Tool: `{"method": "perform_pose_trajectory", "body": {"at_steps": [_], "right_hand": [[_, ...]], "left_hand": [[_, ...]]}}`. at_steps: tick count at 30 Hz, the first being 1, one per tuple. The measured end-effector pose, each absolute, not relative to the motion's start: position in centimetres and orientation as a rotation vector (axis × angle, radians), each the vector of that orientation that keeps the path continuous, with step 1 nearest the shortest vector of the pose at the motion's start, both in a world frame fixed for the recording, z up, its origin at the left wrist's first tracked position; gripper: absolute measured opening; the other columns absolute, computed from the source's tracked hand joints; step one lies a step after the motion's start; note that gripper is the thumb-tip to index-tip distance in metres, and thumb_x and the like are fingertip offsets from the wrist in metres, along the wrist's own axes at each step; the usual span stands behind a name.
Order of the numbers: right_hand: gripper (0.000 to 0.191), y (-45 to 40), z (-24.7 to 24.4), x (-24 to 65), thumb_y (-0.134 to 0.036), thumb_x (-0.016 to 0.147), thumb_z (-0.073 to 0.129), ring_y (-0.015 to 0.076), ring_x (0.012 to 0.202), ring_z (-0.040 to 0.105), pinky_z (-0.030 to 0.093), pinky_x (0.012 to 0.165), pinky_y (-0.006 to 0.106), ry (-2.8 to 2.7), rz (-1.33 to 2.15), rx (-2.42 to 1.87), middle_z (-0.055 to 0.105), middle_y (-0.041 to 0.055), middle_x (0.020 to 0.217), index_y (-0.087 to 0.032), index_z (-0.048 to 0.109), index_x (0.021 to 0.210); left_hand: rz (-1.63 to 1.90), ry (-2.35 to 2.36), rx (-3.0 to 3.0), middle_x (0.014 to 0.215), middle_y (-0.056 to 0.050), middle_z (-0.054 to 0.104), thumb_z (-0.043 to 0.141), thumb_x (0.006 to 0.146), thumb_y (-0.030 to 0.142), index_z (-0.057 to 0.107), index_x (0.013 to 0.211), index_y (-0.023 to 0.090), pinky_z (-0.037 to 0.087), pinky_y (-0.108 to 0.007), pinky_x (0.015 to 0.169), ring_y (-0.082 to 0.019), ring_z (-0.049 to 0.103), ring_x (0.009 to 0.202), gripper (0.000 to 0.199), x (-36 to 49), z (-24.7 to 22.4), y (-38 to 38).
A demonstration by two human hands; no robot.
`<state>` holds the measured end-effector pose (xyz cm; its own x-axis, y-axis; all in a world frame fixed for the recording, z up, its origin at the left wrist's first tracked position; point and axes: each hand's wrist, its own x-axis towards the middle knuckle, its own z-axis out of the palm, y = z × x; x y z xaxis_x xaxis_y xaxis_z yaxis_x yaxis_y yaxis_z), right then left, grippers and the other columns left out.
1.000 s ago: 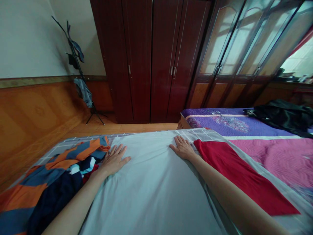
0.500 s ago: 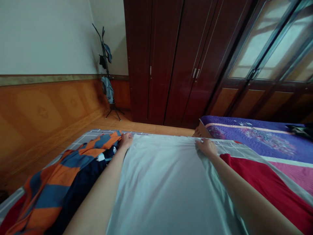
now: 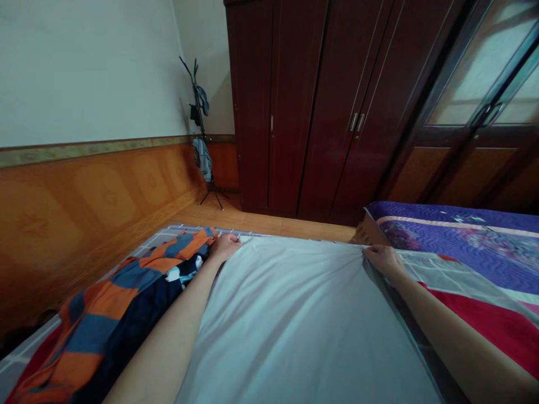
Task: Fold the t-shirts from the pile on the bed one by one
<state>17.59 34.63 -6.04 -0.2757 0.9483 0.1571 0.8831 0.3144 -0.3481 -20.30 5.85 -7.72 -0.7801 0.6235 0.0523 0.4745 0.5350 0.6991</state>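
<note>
Gripping the far edge of the pale grey sheet (image 3: pixel 295 320) with both hands.

Left to right: your left hand (image 3: pixel 225 247) looks closed on the edge beside the orange-and-blue striped cloth (image 3: pixel 105 297), fingers partly hidden; your right hand (image 3: pixel 385 262) pinches the corner by the checked bedding (image 3: pixel 442 269). A hard tug could drag the striped cloth along or slip the corner free. Under the sheet: hidden.

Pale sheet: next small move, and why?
Probably tug the far edge of the pale sheet outward with the right hand, since creases fan out from that corner, while the left hand holds its corner beside the orange-and-blue striped cloth.
</note>
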Motion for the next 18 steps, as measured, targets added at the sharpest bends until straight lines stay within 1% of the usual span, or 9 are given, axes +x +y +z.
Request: {"method": "perform_pose_trajectory", "body": {"at_steps": [2, 4, 9, 11, 15, 16, 18], "right_hand": [[0.030, 34.8, -6.3, 17.9, -0.033, 0.079, 0.049, 0.0243, 0.072, 0.065, 0.040, 0.056, 0.028, -2.215, 0.310, -1.627, 0.069, 0.0101, 0.074, -0.016, 0.072, 0.087], [0.032, 34.9, -6.5, 18.1, -0.035, 0.081, 0.047, 0.0249, 0.072, 0.065, 0.040, 0.056, 0.029, -2.172, 0.335, -1.620, 0.069, 0.0112, 0.075, -0.015, 0.072, 0.088], [0.034, 34.7, -6.5, 18.3, -0.037, 0.083, 0.045, 0.0259, 0.073, 0.063, 0.039, 0.057, 0.030, -2.098, 0.363, -1.619, 0.069, 0.0140, 0.079, -0.014, 0.069, 0.090], [0.034, 34.6, -6.5, 18.1, -0.037, 0.084, 0.045, 0.0255, 0.073, 0.063, 0.038, 0.057, 0.030, -2.099, 0.375, -1.612, 0.069, 0.0151, 0.080, -0.014, 0.069, 0.091], [0.031, 34.3, -6.3, 17.9, -0.036, 0.082, 0.048, 0.0263, 0.076, 0.062, 0.036, 0.057, 0.031, -2.129, 0.401, -1.606, 0.068, 0.0162, 0.083, -0.015, 0.068, 0.093], [0.030, 34.2, -6.2, 17.9, -0.035, 0.082, 0.049, 0.0266, 0.076, 0.062, 0.036, 0.057, 0.031, -2.140, 0.408, -1.605, 0.068, 0.0162, 0.083, -0.015, 0.068, 0.093], [0.030, 34.0, -6.1, 17.9, -0.035, 0.081, 0.050, 0.0267, 0.076, 0.062, 0.035, 0.056, 0.031, -2.166, 0.423, -1.596, 0.068, 0.0158, 0.082, -0.015, 0.068, 0.094]], "left_hand": [[1.124, 2.580, 0.928, 0.071, -0.002, 0.064, 0.071, 0.068, 0.025, 0.063, 0.070, 0.018, 0.043, -0.026, 0.065, -0.019, 0.061, 0.077, 0.011, -19.9, -7.7, 6.1], [1.202, 2.571, 0.926, 0.066, 0.000, 0.062, 0.070, 0.065, 0.026, 0.060, 0.065, 0.019, 0.041, -0.024, 0.062, -0.019, 0.060, 0.075, 0.013, -19.5, -7.7, 6.5], [1.453, 2.401, 0.898, 0.060, 0.005, 0.054, 0.065, 0.066, 0.028, 0.053, 0.070, 0.018, 0.039, -0.022, 0.056, -0.014, 0.056, 0.063, 0.016, -19.3, -7.5, 6.7], [1.535, 2.294, 0.884, 0.062, 0.004, 0.056, 0.066, 0.066, 0.031, 0.054, 0.077, 0.017, 0.041, -0.022, 0.056, -0.013, 0.056, 0.061, 0.021, -19.3, -7.3, 6.5], [1.637, 2.112, 0.877, 0.082, -0.003, 0.066, 0.064, 0.072, 0.044, 0.058, 0.094, 0.015, 0.046, -0.024, 0.064, -0.015, 0.062, 0.073, 0.037, -19.3, -6.9, 6.1], [1.643, 2.088, 0.873, 0.085, -0.005, 0.067, 0.062, 0.073, 0.047, 0.059, 0.096, 0.015, 0.047, -0.024, 0.065, -0.016, 0.063, 0.075, 0.039, -19.2, -6.8, 6.1], [1.620, 2.061, 0.877, 0.085, -0.006, 0.068, 0.061, 0.074, 0.048, 0.061, 0.095, 0.014, 0.047, -0.025, 0.065, -0.016, 0.063, 0.074, 0.040, -19.0, -6.8, 6.1]]}}
